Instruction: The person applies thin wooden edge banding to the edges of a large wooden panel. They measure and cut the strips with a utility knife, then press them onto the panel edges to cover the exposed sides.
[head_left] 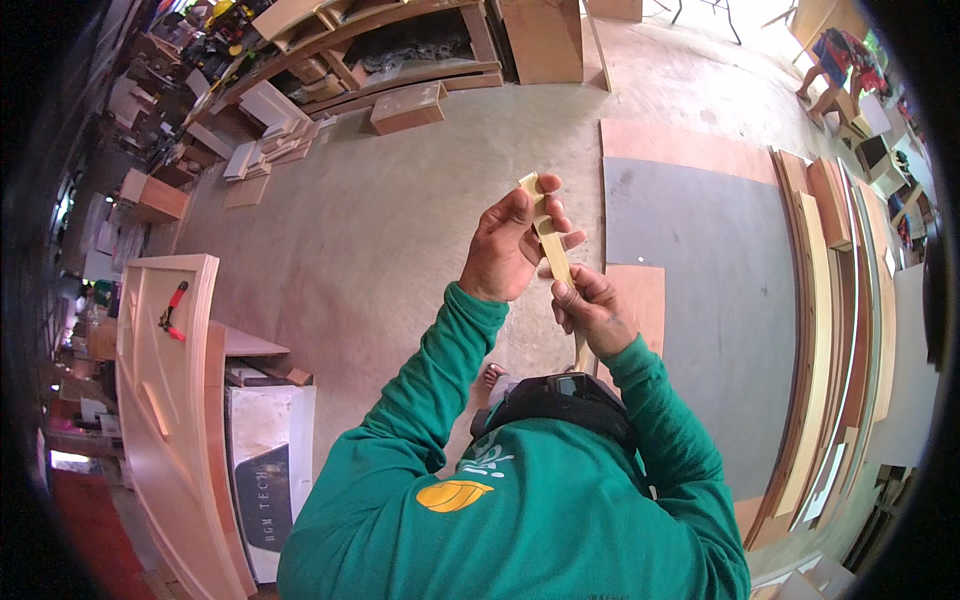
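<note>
Wooden strip [555,260] in both hands [508,240] [598,312], wide floor [390,220] leftward, panel edge [608,210] rightward

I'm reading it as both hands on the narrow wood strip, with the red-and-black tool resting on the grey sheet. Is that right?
Not quite: in the head view, the red-and-black tool rests on the pale wooden panel at the left. The left hand and right hand are indeed both on the narrow wood strip.
</note>
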